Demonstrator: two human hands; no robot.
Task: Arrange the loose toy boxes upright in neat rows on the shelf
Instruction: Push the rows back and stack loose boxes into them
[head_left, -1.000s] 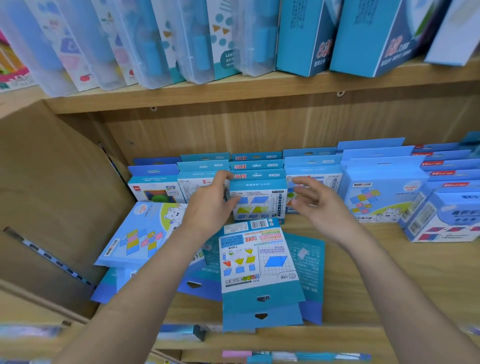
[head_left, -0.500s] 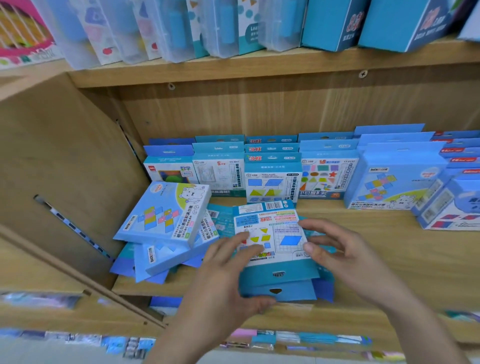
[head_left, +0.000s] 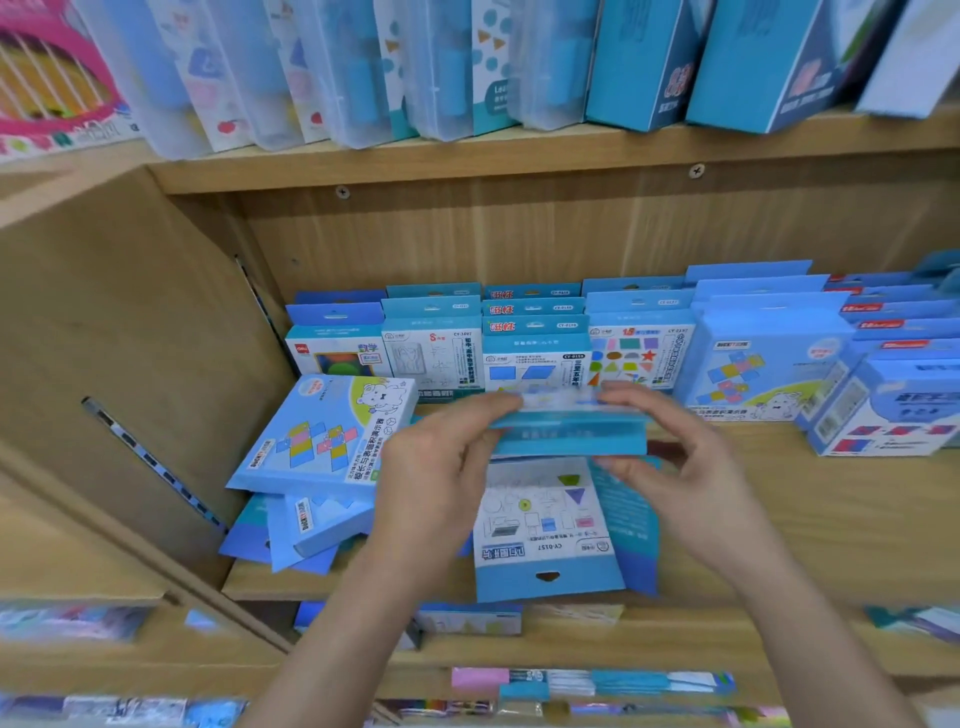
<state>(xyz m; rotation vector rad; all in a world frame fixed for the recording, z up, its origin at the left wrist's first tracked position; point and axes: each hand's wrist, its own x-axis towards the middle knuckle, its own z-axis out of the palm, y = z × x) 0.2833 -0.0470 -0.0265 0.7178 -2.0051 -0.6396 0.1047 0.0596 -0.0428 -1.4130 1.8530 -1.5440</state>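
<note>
While held level, box (head_left: 569, 435) shows blue edge.

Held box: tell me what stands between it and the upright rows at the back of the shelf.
Nothing visible does. The left hand and right hand hold the box just in front of the upright rows. The flat boxes lie below it, nearer the front of the shelf; the tilted stack sits to the left.
</note>
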